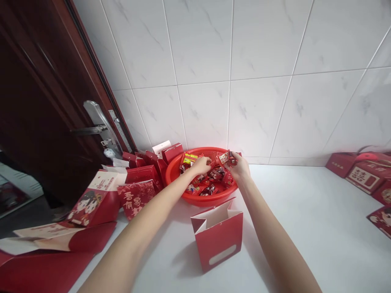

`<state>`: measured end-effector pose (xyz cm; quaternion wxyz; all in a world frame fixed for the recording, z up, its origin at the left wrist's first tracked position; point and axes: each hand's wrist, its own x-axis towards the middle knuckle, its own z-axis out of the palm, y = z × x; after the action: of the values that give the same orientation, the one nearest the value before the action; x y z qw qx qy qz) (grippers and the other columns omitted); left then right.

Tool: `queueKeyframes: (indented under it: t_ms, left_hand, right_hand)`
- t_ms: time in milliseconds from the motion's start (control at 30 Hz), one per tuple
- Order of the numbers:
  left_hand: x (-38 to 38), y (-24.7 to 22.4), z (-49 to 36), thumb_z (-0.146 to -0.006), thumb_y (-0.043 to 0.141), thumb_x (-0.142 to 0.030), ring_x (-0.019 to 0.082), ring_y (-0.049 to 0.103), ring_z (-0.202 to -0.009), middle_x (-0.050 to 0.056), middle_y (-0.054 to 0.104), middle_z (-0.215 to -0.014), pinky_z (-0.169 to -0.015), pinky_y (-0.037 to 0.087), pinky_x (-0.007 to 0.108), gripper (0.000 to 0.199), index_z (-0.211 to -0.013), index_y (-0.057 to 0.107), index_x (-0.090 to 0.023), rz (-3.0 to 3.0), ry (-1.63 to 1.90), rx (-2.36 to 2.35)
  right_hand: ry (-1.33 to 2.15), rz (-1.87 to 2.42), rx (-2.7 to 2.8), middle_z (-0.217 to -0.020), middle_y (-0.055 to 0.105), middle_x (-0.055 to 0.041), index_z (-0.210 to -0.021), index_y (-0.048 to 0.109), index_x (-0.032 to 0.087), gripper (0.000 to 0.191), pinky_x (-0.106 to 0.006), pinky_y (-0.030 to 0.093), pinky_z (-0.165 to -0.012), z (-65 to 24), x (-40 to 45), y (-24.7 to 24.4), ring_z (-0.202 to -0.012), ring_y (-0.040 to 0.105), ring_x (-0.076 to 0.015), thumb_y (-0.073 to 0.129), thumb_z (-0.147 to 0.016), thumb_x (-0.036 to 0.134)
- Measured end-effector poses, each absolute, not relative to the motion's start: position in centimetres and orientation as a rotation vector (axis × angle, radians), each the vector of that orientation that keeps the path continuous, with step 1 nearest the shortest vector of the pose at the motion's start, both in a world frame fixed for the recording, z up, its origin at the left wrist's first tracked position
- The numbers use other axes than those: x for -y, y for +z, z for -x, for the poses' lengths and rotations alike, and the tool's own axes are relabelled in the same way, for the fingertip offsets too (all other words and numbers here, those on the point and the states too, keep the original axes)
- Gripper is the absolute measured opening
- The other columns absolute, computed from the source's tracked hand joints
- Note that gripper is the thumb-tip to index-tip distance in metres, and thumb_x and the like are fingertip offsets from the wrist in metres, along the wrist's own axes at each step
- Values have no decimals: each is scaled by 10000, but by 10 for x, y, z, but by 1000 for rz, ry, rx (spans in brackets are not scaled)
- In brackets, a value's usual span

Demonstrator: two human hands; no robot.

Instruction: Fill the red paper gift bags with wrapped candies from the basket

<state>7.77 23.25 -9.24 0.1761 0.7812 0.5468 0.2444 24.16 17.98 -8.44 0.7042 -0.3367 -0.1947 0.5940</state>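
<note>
A red plastic basket [207, 200] full of small wrapped packets [209, 189] stands against the tiled wall. Over its middle, my left hand [201, 165] has its fingers curled together at the packets; what they hold, if anything, is hidden. At the basket's right rim, my right hand [239, 166] pinches small wrapped packets [225, 158], red with a pale label. In front of the basket an open red paper box [218, 240] stands upright with its white inside showing, between my forearms and touched by neither hand.
Several red boxes [100, 195] stand at the left, some with open flaps. Closed red gift boxes [363, 173] sit on the white table [293, 203] at the right. A dark door [45, 81] with a metal handle is at the far left.
</note>
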Motion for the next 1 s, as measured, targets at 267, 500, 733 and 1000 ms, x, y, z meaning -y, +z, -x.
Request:
queueKeyframes:
  t_ms: [267, 500, 733, 1000]
  left_hand:
    - [-225, -73, -76, -677, 793, -259, 296, 730, -1074, 144, 785, -1119, -987, 549, 453, 461, -1117, 732, -136, -1663, 1223, -903]
    - [-182, -57, -71, -747, 778, -336, 280, 720, -1099, 104, 790, -1119, -1031, 535, 436, 333, -1031, 773, -162, -1771, 1490, -885]
    - [-134, -42, -67, -909, 660, -234, 214, 703, -1119, 62, 781, -1140, -1062, 525, 398, 174, -1012, 800, -237, -2146, 1914, -848]
    - [-106, -39, -69, -919, 594, -128, 200, 684, -1108, 22, 749, -1176, -991, 564, 410, 285, -916, 817, -305, -2372, 2114, -817]
  right_hand:
    - [1351, 732, 449, -527, 593, 44, -623, 578, 202, 181, -211, 519, -520, -238, -171, -75, -505, 561, -111, 739, -699, 166]
    - [1451, 716, 728, -589, 674, 23, -631, 640, 186, 107, -201, 490, -480, -243, -153, -56, -524, 603, -122, 736, -676, 171]
    - [1481, 654, 1048, -601, 687, -15, -736, 699, 178, 330, -241, 517, -501, -241, -114, -20, -530, 633, -160, 856, -711, 466]
    - [1354, 628, 1318, -758, 743, -33, -824, 722, 171, 363, -278, 565, -644, -240, -93, -12, -695, 712, -195, 840, -750, 506]
